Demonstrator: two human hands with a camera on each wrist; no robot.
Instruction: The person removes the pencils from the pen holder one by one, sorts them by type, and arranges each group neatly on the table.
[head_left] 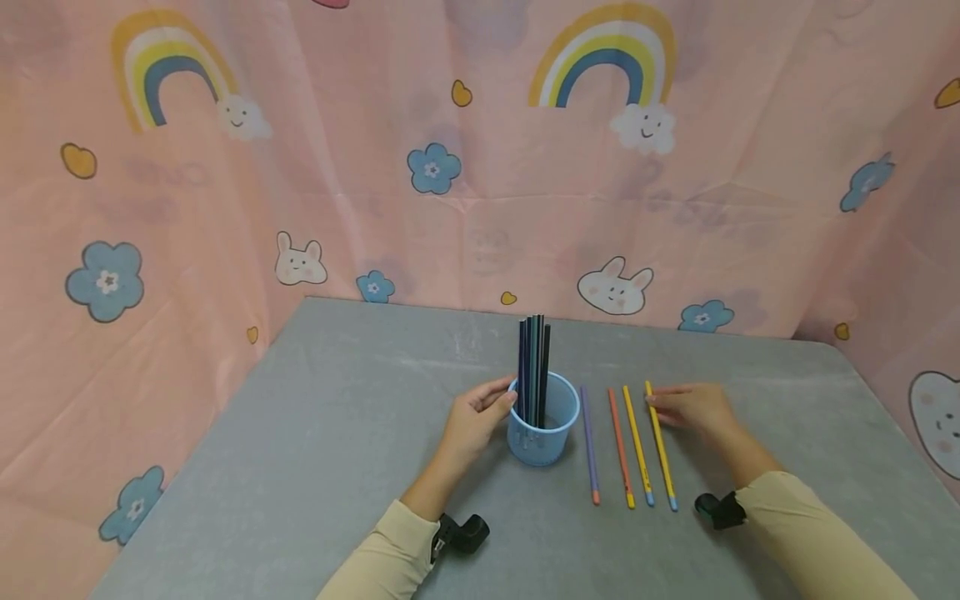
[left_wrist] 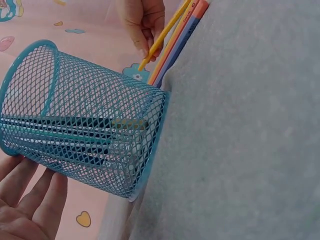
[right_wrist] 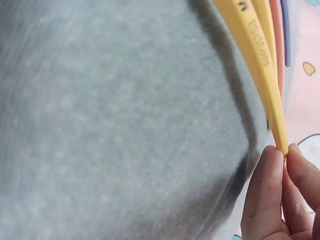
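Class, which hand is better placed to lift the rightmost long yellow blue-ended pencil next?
Probably the right hand: it pinches the far end of that yellow pencil, while the left hand, farther away, grips the round light-blue mesh cup.

Soft, even, moderately bright light fills the head view, leaving only a faint shadow at the base of the blue cup (head_left: 536, 450). In the left wrist view the desk (left_wrist: 240, 130) beside the blue cup looks soft; in the right wrist view it is blurred under a soft-edged dark shadow.
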